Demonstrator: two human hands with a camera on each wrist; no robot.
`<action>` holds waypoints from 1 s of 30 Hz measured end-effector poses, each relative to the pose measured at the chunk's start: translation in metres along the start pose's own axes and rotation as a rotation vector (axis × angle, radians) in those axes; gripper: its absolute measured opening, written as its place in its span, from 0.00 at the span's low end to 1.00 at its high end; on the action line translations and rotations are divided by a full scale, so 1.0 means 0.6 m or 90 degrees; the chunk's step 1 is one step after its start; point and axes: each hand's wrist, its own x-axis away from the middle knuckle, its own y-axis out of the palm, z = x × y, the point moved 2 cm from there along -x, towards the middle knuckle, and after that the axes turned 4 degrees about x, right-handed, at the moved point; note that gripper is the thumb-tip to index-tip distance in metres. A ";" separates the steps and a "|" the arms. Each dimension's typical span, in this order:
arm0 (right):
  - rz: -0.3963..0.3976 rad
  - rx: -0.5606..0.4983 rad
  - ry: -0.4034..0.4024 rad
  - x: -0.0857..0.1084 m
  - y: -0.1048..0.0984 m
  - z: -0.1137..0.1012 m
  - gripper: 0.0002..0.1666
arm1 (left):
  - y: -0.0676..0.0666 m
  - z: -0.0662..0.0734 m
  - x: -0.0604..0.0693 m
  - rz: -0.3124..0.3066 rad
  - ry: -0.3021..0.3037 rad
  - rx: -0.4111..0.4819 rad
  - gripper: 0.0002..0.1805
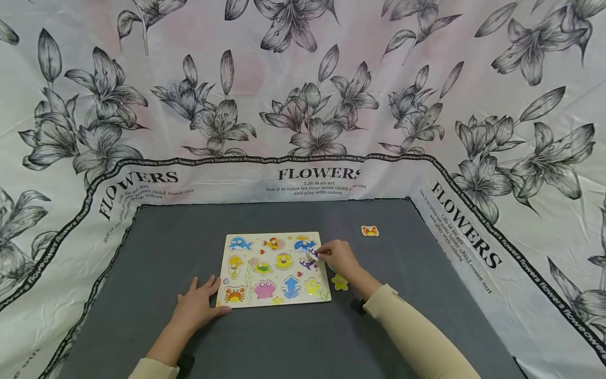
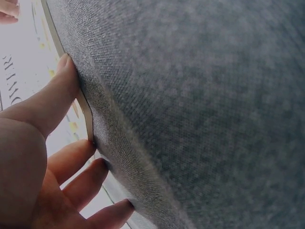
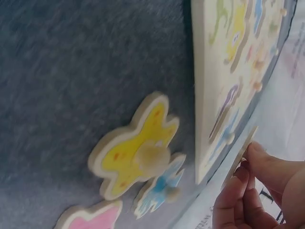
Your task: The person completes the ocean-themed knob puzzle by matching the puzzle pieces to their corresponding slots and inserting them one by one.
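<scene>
A wooden peg puzzle board with printed sea animals lies on the grey cloth. At its near left corner rests my left hand, fingers spread, the thumb against the front edge and other fingers by the left edge. The left wrist view shows this thumb and a finger touching the board's edge. Over the board's right part, my right hand pinches a small purple puzzle piece, tilted close to the purple printed shape. In the right wrist view that piece appears edge-on between thumb and fingers.
A yellow star piece lies right of the board, a crab piece farther back. The right wrist view also shows a blue piece and a pink piece on the cloth. Floral fabric rises behind.
</scene>
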 end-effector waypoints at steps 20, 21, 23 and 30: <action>-0.076 0.015 0.002 0.007 0.041 -0.016 0.05 | 0.006 -0.004 -0.001 -0.009 -0.008 0.003 0.55; -0.081 0.015 0.006 0.006 0.042 -0.017 0.05 | 0.006 -0.004 0.000 -0.009 -0.008 0.003 0.55; -0.091 0.015 0.012 0.006 0.043 -0.019 0.05 | 0.005 -0.004 0.001 -0.009 -0.007 0.003 0.55; -0.130 0.041 0.022 0.001 0.042 -0.023 0.05 | 0.003 -0.002 0.001 -0.003 -0.002 0.004 0.55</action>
